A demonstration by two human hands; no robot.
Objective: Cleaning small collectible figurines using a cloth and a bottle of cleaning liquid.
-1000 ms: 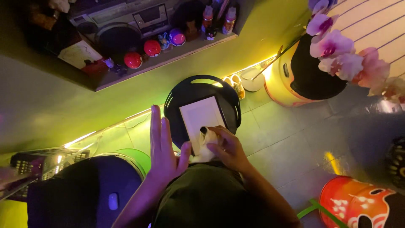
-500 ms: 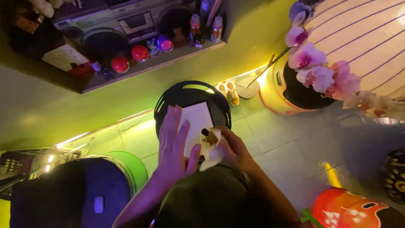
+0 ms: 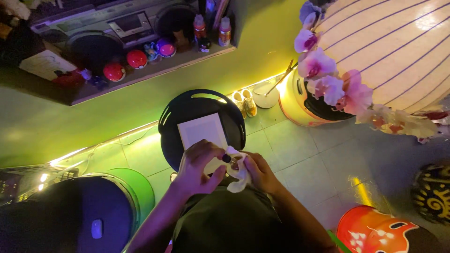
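- Right hand (image 3: 260, 169) is gripping a small pale cloth-wrapped object (image 3: 237, 172) with a dark tip; fingers are curled shut around it, presumably to steady it against the other hand's work.
- Left hand (image 3: 199, 165) is closing on the dark tip (image 3: 227, 158) from the other side, thumb and fingers pinched at it. Both hands are meeting in front of the torso, touching at the object.
- The object is being held just above the near edge of a white rectangular panel (image 3: 201, 132), not resting on it as far as can be told.
- The panel is lying flat on a round black stool (image 3: 201, 100) that is serving as a table, within easy reach.
- A green-rimmed stool (image 3: 140, 187) is standing to the left, an orange painted drum (image 3: 375, 229) to the right.
- Pink orchids (image 3: 328, 79) are leaning over a yellow drum (image 3: 295, 105); small shoes (image 3: 244, 102) are sitting along the lit wall base.
- A shelf (image 3: 140, 77) is carrying red balls (image 3: 125, 64) and a radio.
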